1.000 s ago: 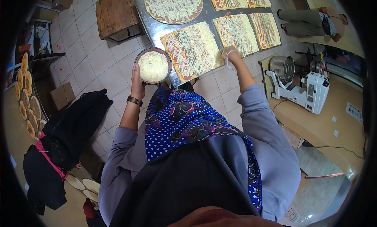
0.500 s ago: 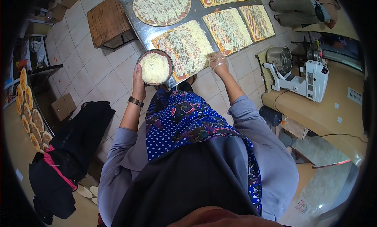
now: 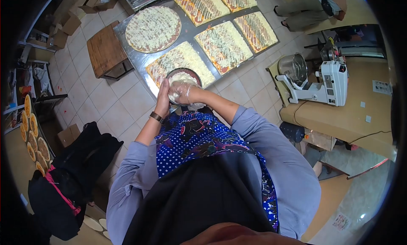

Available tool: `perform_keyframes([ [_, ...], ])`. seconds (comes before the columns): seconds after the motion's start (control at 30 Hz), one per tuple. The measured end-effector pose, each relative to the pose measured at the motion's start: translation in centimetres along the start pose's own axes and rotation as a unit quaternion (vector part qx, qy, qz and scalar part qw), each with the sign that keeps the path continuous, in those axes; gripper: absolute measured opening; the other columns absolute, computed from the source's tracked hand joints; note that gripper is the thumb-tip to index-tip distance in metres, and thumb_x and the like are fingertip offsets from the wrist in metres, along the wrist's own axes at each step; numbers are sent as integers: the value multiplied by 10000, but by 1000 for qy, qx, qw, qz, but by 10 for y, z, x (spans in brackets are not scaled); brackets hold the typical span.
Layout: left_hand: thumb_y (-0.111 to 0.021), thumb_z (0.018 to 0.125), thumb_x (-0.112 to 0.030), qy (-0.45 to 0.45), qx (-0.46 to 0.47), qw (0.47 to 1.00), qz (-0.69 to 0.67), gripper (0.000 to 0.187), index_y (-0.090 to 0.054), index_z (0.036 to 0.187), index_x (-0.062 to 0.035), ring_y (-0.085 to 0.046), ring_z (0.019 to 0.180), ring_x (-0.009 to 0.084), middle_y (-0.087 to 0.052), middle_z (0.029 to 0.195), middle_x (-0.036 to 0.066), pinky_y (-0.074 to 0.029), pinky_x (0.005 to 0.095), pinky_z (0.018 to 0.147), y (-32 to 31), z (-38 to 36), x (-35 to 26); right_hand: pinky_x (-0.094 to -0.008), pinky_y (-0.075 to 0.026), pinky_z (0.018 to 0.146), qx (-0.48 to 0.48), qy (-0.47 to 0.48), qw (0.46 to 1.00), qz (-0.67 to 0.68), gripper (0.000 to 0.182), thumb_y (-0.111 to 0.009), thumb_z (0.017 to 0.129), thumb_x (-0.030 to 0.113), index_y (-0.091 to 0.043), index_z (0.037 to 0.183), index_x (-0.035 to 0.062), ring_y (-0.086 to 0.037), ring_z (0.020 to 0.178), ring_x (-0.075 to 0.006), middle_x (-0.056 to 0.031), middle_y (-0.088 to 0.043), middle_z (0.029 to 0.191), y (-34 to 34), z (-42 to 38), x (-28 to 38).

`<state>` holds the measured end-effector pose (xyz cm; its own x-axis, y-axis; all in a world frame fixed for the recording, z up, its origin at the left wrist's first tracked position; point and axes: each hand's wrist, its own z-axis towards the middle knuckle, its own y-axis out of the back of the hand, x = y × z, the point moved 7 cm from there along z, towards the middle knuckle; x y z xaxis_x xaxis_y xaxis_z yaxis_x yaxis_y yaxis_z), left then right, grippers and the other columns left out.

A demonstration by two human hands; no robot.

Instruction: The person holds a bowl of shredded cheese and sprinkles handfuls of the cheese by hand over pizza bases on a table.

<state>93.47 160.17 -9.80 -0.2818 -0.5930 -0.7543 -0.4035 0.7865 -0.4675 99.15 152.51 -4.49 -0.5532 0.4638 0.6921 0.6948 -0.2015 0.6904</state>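
Observation:
My left hand (image 3: 163, 99) is wrapped round the side of a dark round bowl (image 3: 197, 76) and holds it near the table's front edge. Pale grated cheese (image 3: 181, 76) lies in the bowl. My right hand (image 3: 182, 92), in a clear plastic glove, is down inside the bowl with its fingers curled into the cheese; the fingertips are partly hidden. Just behind the bowl lies a rectangular pizza (image 3: 193, 58) topped with cheese and sauce stripes, which the bowl partly covers. A round pizza (image 3: 153, 28) and another rectangular pizza (image 3: 223, 45) lie beyond it.
More rectangular pizzas (image 3: 256, 30) lie on the metal table (image 3: 131, 45). A wooden stool (image 3: 106, 54) stands at its left. On the right, a white stand mixer (image 3: 333, 84) sits on a counter. Another person (image 3: 303, 9) stands at the back right. Several small round crusts (image 3: 36, 139) lie far left.
My right hand has moved left from the pizza's right edge into the bowl. The bowl has shifted slightly right and now overlaps the near pizza. The view has turned a little.

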Motion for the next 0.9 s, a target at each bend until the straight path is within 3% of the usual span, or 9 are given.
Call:
perform_keyframes([
  [0.07, -406, 972, -544, 7, 24, 1000, 11, 668, -330, 1410, -45, -551, 1159, 231, -520, 1293, 130, -484, 363, 950, -16, 10, 12, -424, -465, 891, 109, 18, 993, -35, 393, -618, 772, 190, -589, 1158, 120, -592, 1008, -344, -175, -578, 1055, 10, -11, -12],
  [0.13, -400, 979, -532, 24, 25, 999, 18, 657, -335, 1408, -39, -518, 1202, 238, -493, 1320, 145, -463, 388, 978, -37, 19, 20, -427, -461, 900, 87, 16, 986, -139, 367, -625, 801, 264, -611, 1137, 116, -589, 1019, -343, -179, -586, 1079, 39, -18, -24],
  [0.2, -395, 983, -525, 5, 18, 999, -37, 653, -353, 1399, -24, -470, 1252, 234, -484, 1332, 147, -415, 395, 1027, -67, 31, 28, -432, -461, 934, 46, -86, 969, -228, 453, -642, 794, 322, -598, 1178, 87, -564, 1109, -365, -207, -574, 1166, 69, -30, -52],
  [0.27, -388, 983, -532, -64, -43, 995, 69, 663, -379, 1392, -11, -468, 1244, 223, -471, 1353, 138, -395, 355, 1039, -90, 47, 35, -429, -471, 924, 110, -115, 952, -260, 519, -639, 800, 386, -584, 1198, 58, -577, 1097, -368, -214, -576, 1169, 101, -51, -53],
  [0.33, -428, 985, -499, -52, -49, 997, -16, 658, -407, 1376, 30, -430, 1253, 213, -477, 1350, 144, -303, 330, 1070, -123, 62, 51, -443, -483, 903, 127, -107, 968, -188, 563, -638, 785, 431, -579, 1215, 72, -588, 1076, -382, -222, -567, 1196, 114, -69, -82],
  [0.53, -425, 979, -517, -35, -47, 998, 4, 675, -400, 1381, 24, -424, 1256, 215, -466, 1357, 142, -318, 335, 1061, -210, 97, 86, -428, -482, 889, 143, -70, 987, -35, 391, -668, 722, 243, -650, 1086, 100, -611, 1020, -364, -182, -651, 1079, 133, -91, -186],
  [0.63, -424, 974, -530, -19, -52, 998, -16, 692, -390, 1388, 24, -408, 1273, 222, -455, 1368, 144, -296, 339, 1079, -237, 108, 91, -431, -479, 898, 162, -138, 955, -206, 450, -674, 761, 365, -654, 1124, 99, -622, 1014, -350, -194, -649, 1081, 190, -107, -188],
  [0.8, -418, 972, -536, -54, -76, 996, -5, 702, -382, 1394, 24, -393, 1286, 234, -444, 1380, 154, -279, 348, 1092, -257, 146, 93, -438, -490, 864, 150, -86, 963, -207, 529, -735, 688, 432, -653, 1093, 101, -617, 1028, -333, -178, -623, 1145, 206, -101, -231],
  [0.9, -415, 968, -550, -20, -54, 998, -19, 729, -361, 1407, 30, -392, 1286, 237, -439, 1382, 167, -281, 347, 1090, -280, 161, 83, -388, -493, 788, 212, -110, 971, 3, 410, -786, 637, 269, -658, 995, 115, -637, 902, -316, -155, -665, 961, 208, -86, -262],
])
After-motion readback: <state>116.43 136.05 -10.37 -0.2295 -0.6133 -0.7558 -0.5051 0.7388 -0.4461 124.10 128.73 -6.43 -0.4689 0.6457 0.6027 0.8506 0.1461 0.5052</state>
